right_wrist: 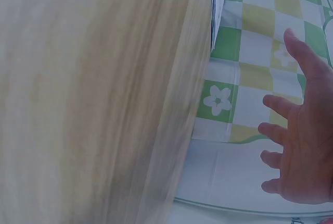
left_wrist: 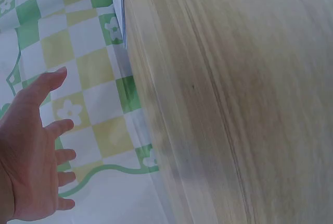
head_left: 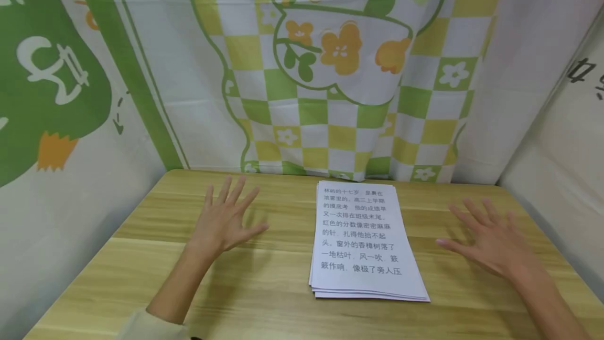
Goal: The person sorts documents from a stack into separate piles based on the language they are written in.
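Note:
A stack of white paper sheets printed with Chinese text lies on the wooden table, its lower edges slightly fanned. To the left of the stack, my left hand hovers over the table with fingers spread and nothing in it. My right hand is spread in the same way on the right side, apart from the paper. Both wrist views show the palms bare, the left hand and the right hand each raised off the table surface. In those views only a sliver of the stack's edge shows.
The wooden table has a light grain and reaches back to a hanging cloth with green, yellow and white checks and flowers. White cloth walls with printed drawings stand on the left and right.

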`<state>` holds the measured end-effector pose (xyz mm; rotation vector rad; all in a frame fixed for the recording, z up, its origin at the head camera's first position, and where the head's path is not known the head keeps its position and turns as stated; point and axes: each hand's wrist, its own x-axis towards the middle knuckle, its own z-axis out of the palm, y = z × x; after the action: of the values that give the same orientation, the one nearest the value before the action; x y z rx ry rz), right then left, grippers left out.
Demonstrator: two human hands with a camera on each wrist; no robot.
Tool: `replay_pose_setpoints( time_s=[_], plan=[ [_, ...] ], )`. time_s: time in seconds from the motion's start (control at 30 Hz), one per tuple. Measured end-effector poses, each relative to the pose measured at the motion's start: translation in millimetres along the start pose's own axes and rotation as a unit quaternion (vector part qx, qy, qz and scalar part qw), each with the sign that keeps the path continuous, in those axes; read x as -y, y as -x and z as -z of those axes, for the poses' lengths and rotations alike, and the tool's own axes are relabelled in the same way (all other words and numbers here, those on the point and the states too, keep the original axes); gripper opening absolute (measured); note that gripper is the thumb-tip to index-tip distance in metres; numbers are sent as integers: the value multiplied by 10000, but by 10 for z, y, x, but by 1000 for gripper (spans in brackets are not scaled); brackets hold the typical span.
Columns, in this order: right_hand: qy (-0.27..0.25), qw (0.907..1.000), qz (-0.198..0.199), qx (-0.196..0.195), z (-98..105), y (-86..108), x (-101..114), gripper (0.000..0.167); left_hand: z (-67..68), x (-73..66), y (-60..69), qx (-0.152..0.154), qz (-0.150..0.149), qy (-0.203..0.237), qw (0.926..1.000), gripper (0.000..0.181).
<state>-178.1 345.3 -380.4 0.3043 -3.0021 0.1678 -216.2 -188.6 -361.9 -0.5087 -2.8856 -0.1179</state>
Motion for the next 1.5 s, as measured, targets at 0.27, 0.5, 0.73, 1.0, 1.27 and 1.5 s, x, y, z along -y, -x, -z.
replay_pose_setpoints(
  time_s=[0.27,0.5,0.73,1.0,1.27,1.5],
  plan=[
    [-101,9999,89,-35,-17,-2,33,91,-47,-63,-35,144,-113,6,9998,82],
    [-381,9988,322,-16,-41,-39,74,84,-134,-161,-102,346,-281,-24,9990,81],
    [-1678,9839,563,246,-43,-50,128,70,-204,-286,-173,688,-525,448,9952,78],
    [-2806,9567,474,611,-55,-130,237,64,-280,-383,-223,913,-357,1756,9796,72],
    [-3984,9075,-607,1187,-85,-276,352,70,-370,-488,-304,986,-512,3064,9454,60],
    [-4795,8644,-948,1178,-156,-342,443,64,-396,-632,-369,1488,-266,3971,9052,52]
  ],
)
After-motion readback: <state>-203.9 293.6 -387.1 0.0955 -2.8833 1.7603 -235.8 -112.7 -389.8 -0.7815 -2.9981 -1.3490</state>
